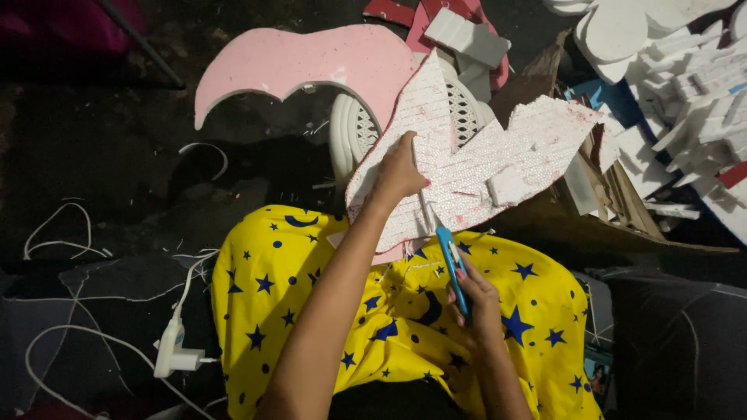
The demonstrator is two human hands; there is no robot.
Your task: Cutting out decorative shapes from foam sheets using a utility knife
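over the lap, on yellow cloth (389, 327) printed with dark blue stars and moons, a jagged white foam sheet (475, 167) with faint pink marks leans up and away from the knees, its far side resting against a white plastic chair back (354, 128). left hand (401, 171) lies flat on the sheet's near left edge, fingers (408, 148) pressed together and pointing up along the foam, thumb side toward the cut. right hand (475, 299) sits lower, just above the cloth, fingers curled around a blue utility knife (453, 268); pink nails show on the grip. knife blade (426, 210) runs up into the sheet's lower edge, just beside the left hand. a small loose white foam block (506, 187) rests on the sheet to the right of the blade. behind the chair back, a pink crescent-shaped foam piece (311, 66) stands well apart from the hands. upper right, a heap of white foam offcuts (677, 54) and torn brown cardboard (622, 202). lower left on the dark floor, a white charger plug (175, 350) with loose white cables (58, 233) trailing off.
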